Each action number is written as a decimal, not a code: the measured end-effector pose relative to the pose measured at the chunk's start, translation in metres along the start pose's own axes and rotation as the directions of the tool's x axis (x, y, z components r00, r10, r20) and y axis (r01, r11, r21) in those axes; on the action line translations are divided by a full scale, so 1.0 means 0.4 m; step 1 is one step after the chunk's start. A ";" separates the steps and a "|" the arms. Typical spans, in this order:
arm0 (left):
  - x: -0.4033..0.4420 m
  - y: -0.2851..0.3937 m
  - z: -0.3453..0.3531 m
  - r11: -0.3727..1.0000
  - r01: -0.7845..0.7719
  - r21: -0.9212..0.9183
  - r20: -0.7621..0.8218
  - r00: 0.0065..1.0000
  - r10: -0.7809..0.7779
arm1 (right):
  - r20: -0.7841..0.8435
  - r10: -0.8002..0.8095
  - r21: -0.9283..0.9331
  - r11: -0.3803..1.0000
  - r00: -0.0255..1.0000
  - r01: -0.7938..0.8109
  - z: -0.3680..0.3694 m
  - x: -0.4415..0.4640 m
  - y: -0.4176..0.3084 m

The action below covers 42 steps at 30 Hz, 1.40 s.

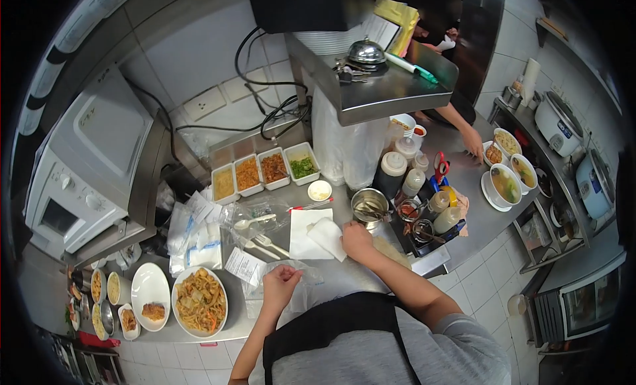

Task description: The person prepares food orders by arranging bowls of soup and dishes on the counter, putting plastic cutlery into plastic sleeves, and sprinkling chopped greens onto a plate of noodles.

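Observation:
My left hand [281, 284] is closed in a pinch on a thin clear plastic bag [307, 274] at the counter's front edge. My right hand [358, 242] has its fingers curled at the edge of a folded white napkin [324, 236], which it appears to grip; its fingertips are partly hidden. Beneath the napkin lies a white paper sheet [301, 227]. Just beyond my right hand stands a metal pot [370, 206] with utensils in it. Left of the paper are a white plastic spoon [255, 221], a plastic fork [270, 244] and a printed receipt [245, 266].
White tubs of toppings [248, 174] line the back. A noodle plate [199, 301] sits at left, near a microwave [86, 166]. Sauce bottles [392, 170] crowd the right, below a metal shelf [397, 97]. Another person's hand [472, 143] reaches toward soup bowls [505, 185].

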<state>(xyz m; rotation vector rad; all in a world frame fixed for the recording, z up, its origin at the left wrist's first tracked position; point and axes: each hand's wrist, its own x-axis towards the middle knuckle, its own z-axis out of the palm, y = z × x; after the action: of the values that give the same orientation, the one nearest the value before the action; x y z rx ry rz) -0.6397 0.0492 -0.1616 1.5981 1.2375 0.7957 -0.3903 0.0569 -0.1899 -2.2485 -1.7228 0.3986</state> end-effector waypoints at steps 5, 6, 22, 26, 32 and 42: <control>-0.008 0.018 0.022 0.977 -0.175 0.121 -0.044 0.982 0.181 | -0.091 0.104 0.055 0.994 0.990 -0.100 0.000 -0.029 -0.010; -0.005 0.010 0.022 0.964 -0.208 0.166 -0.010 0.977 0.213 | -0.093 0.116 0.071 0.991 0.989 -0.109 0.005 -0.030 -0.009; 0.093 0.072 -0.014 0.666 -0.526 0.529 0.417 0.845 0.335 | -0.199 -0.336 0.559 0.733 0.921 0.388 0.074 -0.005 0.091; 0.122 0.085 -0.024 0.550 -0.481 0.682 0.482 0.862 0.156 | -0.105 -0.250 0.683 0.685 0.962 0.253 0.049 -0.021 0.108; 0.117 0.107 -0.019 0.600 -0.443 0.666 0.510 0.858 0.067 | -0.125 -0.095 0.739 0.655 0.988 0.156 -0.007 -0.062 0.090; 0.126 0.124 -0.019 0.694 -0.434 0.575 0.607 0.794 -0.006 | 0.151 -0.346 0.779 0.618 0.926 0.103 -0.214 -0.151 -0.012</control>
<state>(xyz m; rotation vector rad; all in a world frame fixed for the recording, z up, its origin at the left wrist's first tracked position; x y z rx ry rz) -0.6146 0.0967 -0.1149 2.4163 0.9194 -0.1093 -0.3772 -0.0048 -0.1063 -1.3703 -1.5066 1.1918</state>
